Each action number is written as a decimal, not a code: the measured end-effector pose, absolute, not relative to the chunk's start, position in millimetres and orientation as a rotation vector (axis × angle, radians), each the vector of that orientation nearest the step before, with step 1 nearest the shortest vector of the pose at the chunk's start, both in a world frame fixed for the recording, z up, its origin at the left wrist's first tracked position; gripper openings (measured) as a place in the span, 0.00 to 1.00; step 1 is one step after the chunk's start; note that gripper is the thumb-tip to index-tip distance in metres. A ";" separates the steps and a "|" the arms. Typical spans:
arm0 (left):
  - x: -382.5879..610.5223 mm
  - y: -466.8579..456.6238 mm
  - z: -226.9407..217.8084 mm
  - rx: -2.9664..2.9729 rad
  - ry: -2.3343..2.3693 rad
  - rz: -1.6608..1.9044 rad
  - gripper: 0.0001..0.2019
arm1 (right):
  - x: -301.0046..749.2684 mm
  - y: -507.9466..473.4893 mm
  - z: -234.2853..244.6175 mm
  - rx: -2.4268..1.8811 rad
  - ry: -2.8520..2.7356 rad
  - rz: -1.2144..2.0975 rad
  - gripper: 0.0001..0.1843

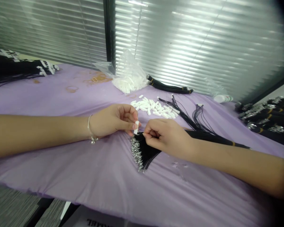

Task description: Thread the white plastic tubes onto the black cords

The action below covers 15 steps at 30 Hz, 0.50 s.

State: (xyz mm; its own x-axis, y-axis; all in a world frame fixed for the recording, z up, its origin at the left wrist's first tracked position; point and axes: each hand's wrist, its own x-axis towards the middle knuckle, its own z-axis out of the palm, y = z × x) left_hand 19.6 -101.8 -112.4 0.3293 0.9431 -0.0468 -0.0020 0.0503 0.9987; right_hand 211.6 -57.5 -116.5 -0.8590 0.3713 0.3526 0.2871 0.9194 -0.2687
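Between the thumb and fingers of my left hand [119, 119] is a small white plastic connector housing [136, 127], held upright. My right hand [167, 136] pinches a thin black wire just to the right of the housing. Below both hands a fanned bundle of black wires [148, 153] lies on the cloth, with silvery metal terminals [137, 154] along its left end. The wire tip near the housing is too small to make out. Just behind my hands lies a loose pile of white housings [156, 107].
A clear plastic bag [130, 80] of white housings stands behind the pile. Wires with fitted housings [200, 115] lie to the right. Bundled black wires [170, 86] rest by the blinds, and more bundles [269, 116] sit far right. Rubber bands [99, 77] and finished cables [19, 67] are at left.
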 end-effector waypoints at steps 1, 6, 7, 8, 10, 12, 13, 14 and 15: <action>19.6 -101.7 -113.2 1.309 0.972 0.950 0.09 | 210.7 -57.8 -116.6 -0.460 -2.683 0.274 0.02; 18.9 -100.6 -116.4 1.342 0.958 1.010 0.16 | 206.4 -57.6 -118.0 -0.478 -2.732 0.255 0.01; 18.9 -100.4 -116.4 1.364 0.966 1.001 0.17 | 205.9 -57.2 -118.7 -0.477 -2.734 0.252 0.01; 19.0 -100.3 -116.3 1.380 0.975 0.991 0.17 | 205.6 -56.9 -119.3 -0.470 -2.737 0.247 0.01; 19.6 -100.1 -115.6 1.392 0.985 0.982 0.17 | 205.1 -56.3 -119.9 -0.460 -2.744 0.233 0.01; 20.1 -100.0 -114.8 1.367 0.973 0.990 0.17 | 205.2 -55.9 -118.4 -0.454 -2.748 0.209 0.02; 20.3 -99.9 -114.4 1.337 0.964 1.000 0.16 | 205.7 -55.7 -116.5 -0.444 -2.751 0.185 0.03; 20.4 -99.7 -114.0 1.298 0.956 1.014 0.16 | 206.6 -55.6 -113.8 -0.429 -2.749 0.151 0.05; 20.4 -99.5 -113.7 1.252 0.949 1.028 0.15 | 208.0 -55.5 -110.3 -0.411 -2.743 0.117 0.06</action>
State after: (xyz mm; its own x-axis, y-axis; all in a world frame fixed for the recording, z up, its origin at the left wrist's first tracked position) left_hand 20.4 -99.5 -113.7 0.2771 0.9608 -0.0067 -0.0831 0.0309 0.9961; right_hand 208.0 -55.5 -110.3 -0.8915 0.2978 0.3415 0.2677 0.9542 -0.1333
